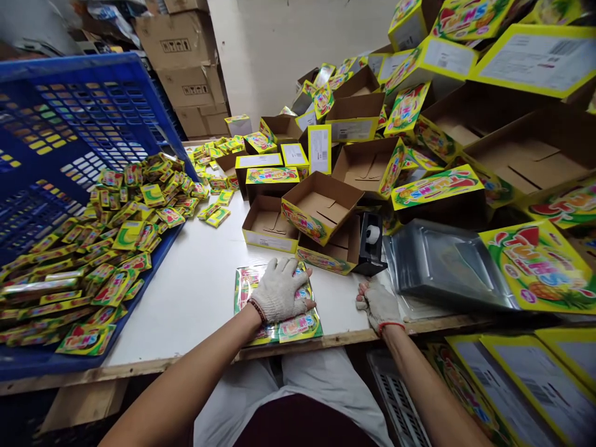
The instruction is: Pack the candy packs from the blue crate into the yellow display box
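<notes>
My left hand (280,289), in a white knit glove, lies flat with fingers spread on a wrapped bundle of colourful candy packets (298,326) at the table's front edge. My right hand (379,302), gloved too, rests on the white table (200,292) just right of the bundle. Its fingers are curled, with nothing visible in them. It sits beside a stack of clear plastic bags (442,264) and just below a black tape dispenser (371,243).
A tipped blue crate (69,130) on the left spills several small yellow-green candy packets (116,248) over the table. Open yellow display boxes (320,211) crowd the back and right. Brown cartons (186,62) are stacked by the wall. Flattened yellow boxes (535,385) lie under the table at the right.
</notes>
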### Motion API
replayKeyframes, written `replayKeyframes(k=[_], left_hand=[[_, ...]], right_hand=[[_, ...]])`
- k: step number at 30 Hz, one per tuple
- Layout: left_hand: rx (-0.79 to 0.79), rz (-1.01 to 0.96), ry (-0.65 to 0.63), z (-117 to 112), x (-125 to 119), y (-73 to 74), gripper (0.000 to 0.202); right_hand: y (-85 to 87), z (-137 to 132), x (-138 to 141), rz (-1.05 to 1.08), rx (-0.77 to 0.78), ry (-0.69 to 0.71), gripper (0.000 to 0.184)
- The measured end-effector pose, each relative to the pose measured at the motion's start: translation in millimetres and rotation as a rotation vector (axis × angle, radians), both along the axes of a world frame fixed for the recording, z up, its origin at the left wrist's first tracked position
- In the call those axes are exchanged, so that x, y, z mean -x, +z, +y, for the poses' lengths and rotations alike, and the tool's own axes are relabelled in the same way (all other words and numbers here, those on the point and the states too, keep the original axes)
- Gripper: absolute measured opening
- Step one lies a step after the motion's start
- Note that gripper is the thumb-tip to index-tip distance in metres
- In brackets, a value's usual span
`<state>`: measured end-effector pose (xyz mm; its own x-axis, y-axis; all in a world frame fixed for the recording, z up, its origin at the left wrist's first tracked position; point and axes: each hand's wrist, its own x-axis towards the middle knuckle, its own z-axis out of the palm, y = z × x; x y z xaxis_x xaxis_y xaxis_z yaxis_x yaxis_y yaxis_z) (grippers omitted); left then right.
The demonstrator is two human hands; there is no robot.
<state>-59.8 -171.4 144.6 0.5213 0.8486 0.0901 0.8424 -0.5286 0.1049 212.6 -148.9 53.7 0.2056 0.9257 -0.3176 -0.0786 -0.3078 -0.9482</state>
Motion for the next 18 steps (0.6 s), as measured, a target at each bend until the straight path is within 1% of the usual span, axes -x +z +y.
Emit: replayKeyframes(k=[2, 5, 8, 10, 11, 13, 15, 16, 18], left_hand=[[-0.001, -0.007, -0.01, 0, 1, -1.5, 0.079], [-0.005, -0.021, -0.022, 0, 2, -3.1, 0.09], [-0.009, -0.033, -0.031, 1, 3, -2.6, 0.098], [-0.009, -0.028, -0.043, 1, 3, -1.5, 0.094], [-0.009, -0.022, -0.048, 1, 3, -1.1, 0.088], [-0.017, -0.017, -0.045, 1, 3, -1.1, 0.068], [-0.027, -0.027, -0.027, 1, 3, -2.3, 0.053], [-0.029, -0.032, -0.016, 1, 3, -3.3, 0.049], [-0.026, -0.032, -0.005, 1, 3, -5.1, 0.048]], right_hand=[[12.0, -7, 4, 0.024, -0.021, 0.163, 0.057], [37.9, -9, 16, 0.071, -0.027, 0.457, 0.06], [62.8, 6, 34, 0.011, -0.029, 0.861, 0.057], [72.0, 21, 45, -0.075, -0.001, 1.105, 0.055], [73.5, 27, 50, -0.109, 0.026, 1.182, 0.054], [70.9, 38, 56, -0.137, 0.08, 1.242, 0.053], [62.8, 43, 57, -0.143, 0.105, 1.251, 0.052], [57.6, 44, 57, -0.141, 0.114, 1.246, 0.051], [46.3, 41, 58, -0.136, 0.14, 1.228, 0.052]])
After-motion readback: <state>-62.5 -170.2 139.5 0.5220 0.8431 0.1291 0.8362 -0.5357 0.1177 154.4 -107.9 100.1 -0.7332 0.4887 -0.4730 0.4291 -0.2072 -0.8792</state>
